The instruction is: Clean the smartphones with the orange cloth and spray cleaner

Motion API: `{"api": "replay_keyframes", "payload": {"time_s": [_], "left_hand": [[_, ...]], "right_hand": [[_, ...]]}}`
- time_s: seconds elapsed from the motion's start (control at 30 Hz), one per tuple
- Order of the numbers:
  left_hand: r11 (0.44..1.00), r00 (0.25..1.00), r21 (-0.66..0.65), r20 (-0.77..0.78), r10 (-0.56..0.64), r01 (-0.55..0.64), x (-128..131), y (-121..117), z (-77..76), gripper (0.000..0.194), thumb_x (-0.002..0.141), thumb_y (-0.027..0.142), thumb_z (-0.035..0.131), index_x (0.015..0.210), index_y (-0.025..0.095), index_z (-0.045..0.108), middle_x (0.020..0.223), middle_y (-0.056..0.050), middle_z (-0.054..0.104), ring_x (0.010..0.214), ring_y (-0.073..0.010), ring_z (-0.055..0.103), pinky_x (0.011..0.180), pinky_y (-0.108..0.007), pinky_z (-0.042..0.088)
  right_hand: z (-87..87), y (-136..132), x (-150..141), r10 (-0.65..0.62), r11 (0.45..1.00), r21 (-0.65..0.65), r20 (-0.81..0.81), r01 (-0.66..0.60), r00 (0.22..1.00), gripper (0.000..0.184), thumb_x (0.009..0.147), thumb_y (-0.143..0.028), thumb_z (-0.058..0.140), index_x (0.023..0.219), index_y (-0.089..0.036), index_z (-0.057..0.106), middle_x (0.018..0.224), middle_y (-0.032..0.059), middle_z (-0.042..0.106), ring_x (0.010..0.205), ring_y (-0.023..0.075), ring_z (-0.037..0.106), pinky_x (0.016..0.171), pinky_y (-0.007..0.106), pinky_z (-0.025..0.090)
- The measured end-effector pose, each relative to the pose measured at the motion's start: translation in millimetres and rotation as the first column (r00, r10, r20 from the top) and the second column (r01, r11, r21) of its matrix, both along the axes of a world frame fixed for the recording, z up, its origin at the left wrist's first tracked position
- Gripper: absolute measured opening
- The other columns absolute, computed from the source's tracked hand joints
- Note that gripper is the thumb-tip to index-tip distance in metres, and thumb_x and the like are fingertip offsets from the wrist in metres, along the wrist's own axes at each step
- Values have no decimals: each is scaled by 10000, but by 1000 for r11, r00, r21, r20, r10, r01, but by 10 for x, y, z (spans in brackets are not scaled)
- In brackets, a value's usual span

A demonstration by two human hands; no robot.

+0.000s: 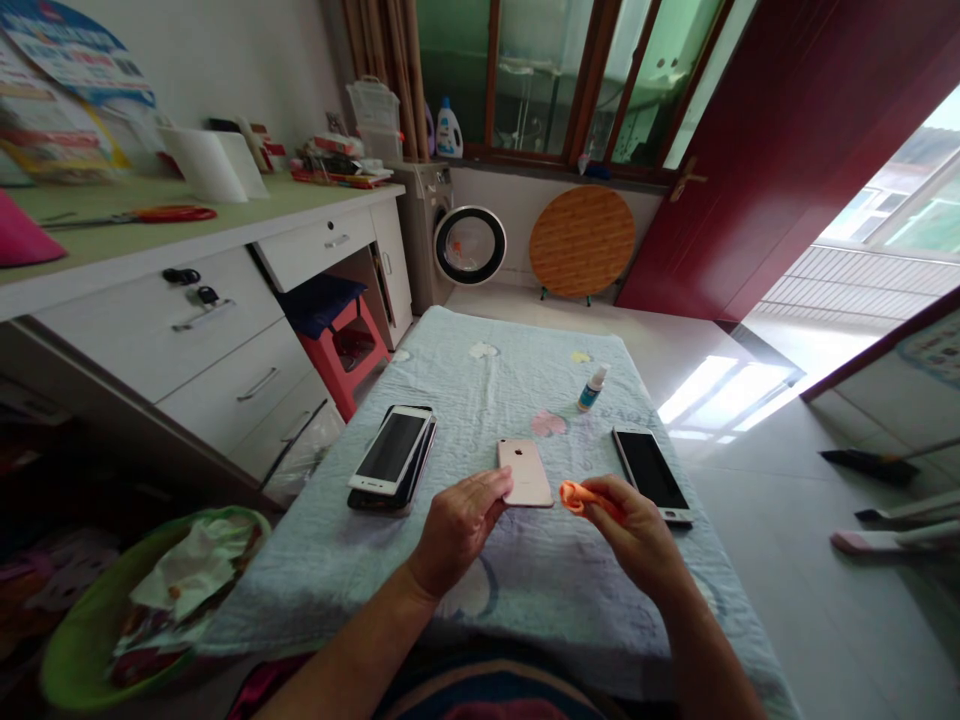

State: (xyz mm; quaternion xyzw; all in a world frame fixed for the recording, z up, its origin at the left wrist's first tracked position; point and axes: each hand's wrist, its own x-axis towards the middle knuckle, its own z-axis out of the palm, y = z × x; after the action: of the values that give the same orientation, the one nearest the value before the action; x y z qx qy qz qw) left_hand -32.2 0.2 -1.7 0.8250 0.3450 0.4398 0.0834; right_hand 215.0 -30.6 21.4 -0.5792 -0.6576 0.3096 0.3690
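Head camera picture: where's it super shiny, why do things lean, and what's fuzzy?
Head view: sunlight glare whitens patches of floor; head view: the maroon door slants, probably wide-lens distortion; head view: lettering on the rose-gold iPhone looks too soft to read.

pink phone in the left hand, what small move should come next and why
Probably bring the orange cloth across onto the pink phone: the right hand holds the cloth just beside it, not touching, while the left hand grips the phone's left edge, leaving most of its back exposed.
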Motion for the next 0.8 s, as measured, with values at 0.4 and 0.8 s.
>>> {"api": "replay_keyframes", "payload": {"time_s": [0.4,0.8], "left_hand": [[1000,1000,-25,-4,-18,17,-19,-5,-79,258,962,217,492,1194,179,597,1175,-98,696,1075,-187,670,911,-313,563],[1000,1000,-21,-22,-5,5,-7,7,-38,273,979,242,460,1201,153,591,1146,-104,708,1037,-183,687,911,-311,567]], "right_hand": [[271,27,-426,108,981,137,192,-136,975,110,902,-219,569,939,-237,671,860,23,554,793,162,570,728,280,443],[334,159,-758,116,961,167,483,-222,868,137,810,-222,704,783,-204,571,847,31,556,816,203,499,739,330,416]]}}
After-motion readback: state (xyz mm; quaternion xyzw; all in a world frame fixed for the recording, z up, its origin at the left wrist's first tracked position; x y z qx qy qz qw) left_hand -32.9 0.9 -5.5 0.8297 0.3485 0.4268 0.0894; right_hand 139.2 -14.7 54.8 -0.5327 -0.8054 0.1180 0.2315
